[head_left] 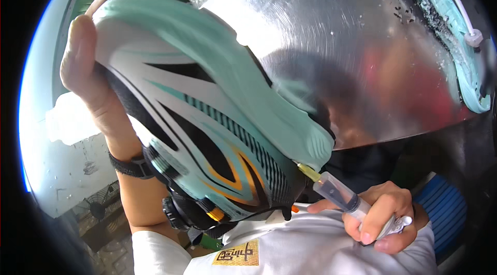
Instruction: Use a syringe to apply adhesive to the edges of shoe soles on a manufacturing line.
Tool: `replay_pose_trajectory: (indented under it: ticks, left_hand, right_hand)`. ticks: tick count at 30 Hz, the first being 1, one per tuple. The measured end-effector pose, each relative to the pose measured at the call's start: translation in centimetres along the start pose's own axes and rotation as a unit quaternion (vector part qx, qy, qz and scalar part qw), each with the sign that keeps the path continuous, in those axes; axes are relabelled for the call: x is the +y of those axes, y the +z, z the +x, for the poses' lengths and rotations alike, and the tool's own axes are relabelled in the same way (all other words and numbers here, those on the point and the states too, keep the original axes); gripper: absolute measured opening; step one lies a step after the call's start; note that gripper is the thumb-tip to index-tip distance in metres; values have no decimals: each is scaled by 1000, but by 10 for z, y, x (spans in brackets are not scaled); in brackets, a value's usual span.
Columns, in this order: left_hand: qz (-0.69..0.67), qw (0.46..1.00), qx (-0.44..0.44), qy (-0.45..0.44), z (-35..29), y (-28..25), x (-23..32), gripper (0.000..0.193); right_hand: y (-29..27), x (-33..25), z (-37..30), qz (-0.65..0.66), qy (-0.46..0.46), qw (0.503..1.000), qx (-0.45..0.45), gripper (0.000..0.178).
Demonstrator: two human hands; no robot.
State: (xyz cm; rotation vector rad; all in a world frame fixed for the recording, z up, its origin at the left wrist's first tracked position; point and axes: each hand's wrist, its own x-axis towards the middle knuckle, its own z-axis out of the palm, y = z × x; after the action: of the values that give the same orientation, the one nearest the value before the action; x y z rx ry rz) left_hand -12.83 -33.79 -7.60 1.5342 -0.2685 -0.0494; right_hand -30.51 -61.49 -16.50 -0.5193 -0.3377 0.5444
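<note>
My left hand is closed round the toe end of a mint, white and black sports shoe with orange trim. The shoe is tilted on its side, and its thick mint sole faces up and to the right. My right hand grips a clear syringe by its barrel and plunger end. The yellow tip of the syringe meets the shoe at the seam between sole and upper, near the lower right end. Some fingers of my left hand are hidden behind the shoe.
Behind the shoe is a shiny steel tabletop with scattered crumbs. At its right edge lie a mint sole-like piece with dark residue and a white-handled tool. A blue slatted seat stands at lower right.
</note>
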Motion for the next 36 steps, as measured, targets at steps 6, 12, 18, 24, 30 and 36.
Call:
replay_pose_trajectory:
  ticks: [6, 12, 18, 24, 30, 36]
  left_hand:
    - [24, 997, 65, -33, -25, -20, -4, 47]
    - [98, 988, 113, -50, -56, -24, -13, 46]
    - [185, 969, 145, -75, -92, -32, -26, 50]
    - [89, 973, 177, -117, -135, -39, -25, 54]
    - [341, 924, 136, -111, -166, -52, -21, 58]
    - [238, 876, 315, -277, -204, -59, 0, 65]
  right_hand:
    - [-9, 17, -25, 106, -15, 993, 41, 22]
    - [-11, 30, -22, 243, -35, 966, 75, 23]
    - [-16, 37, -11, 324, -38, 942, 82, 28]
    - [-22, 46, -3, 293, -39, 953, 63, 33]
    - [-25, 55, -2, 187, -72, 979, 38, 32]
    - [-22, 60, -5, 139, -81, 986, 54, 28]
